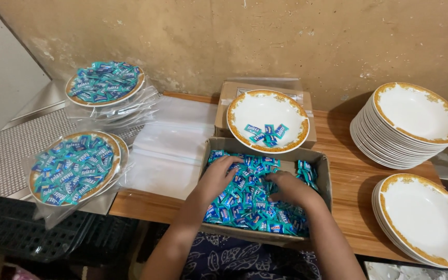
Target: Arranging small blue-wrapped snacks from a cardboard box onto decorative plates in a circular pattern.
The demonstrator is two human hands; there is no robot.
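Head view: both hands sit in the cardboard box (323,171) at the table's near edge, left hand (218,176) with fingers curled down, raking into the wrapped candies (245,199), right hand (290,189) cupped and closing over a clump; a firm pinch can't be confirmed. Candies are small blue-teal foil packets, heaped loose; a few lie in the gold-rimmed bowl (245,111) propped just behind the box, within easy reach.

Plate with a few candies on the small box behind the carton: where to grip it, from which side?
Probably the plate by its gold rim at the far-right edge, coming from the right. The flared rim overhangs the small box, the candies sit low in the well, and both hands, left hand and right hand, crowd the near side.
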